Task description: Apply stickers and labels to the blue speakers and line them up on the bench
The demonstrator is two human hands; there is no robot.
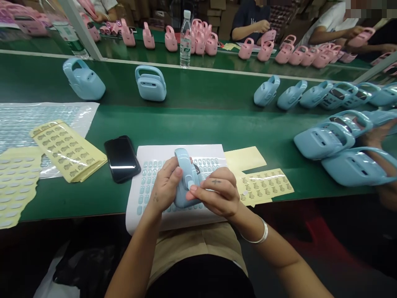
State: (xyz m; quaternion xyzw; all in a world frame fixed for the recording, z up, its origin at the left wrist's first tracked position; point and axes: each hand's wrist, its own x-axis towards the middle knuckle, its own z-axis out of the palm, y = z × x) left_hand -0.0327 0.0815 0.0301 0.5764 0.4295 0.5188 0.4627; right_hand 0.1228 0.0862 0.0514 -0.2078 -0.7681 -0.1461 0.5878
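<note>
A light-blue plastic casing with a loop handle (pixel 182 162) is held tilted above a white sheet of oval blue stickers (pixel 149 167). My left hand (pixel 166 184) is closed around the casing's left side. With thumb and forefinger pinched, my right hand (pixel 218 192) touches the casing at the foot of the handle. Something small and pale blue, perhaps an oval sticker, shows at those fingertips; the fingers partly hide it. Just right of the sheet lie yellow label sheets (pixel 269 183) with printed labels.
A black phone (pixel 122 158) and yellow label sheets (pixel 70 151) lie to the left. Blue casings (pixel 324 140) crowd the right, where a co-worker's hand (pixel 374 134) reaches in. Behind stand more blue casings (pixel 151 85), a water bottle (pixel 185 41) and co-workers handling pink casings (pixel 246 49).
</note>
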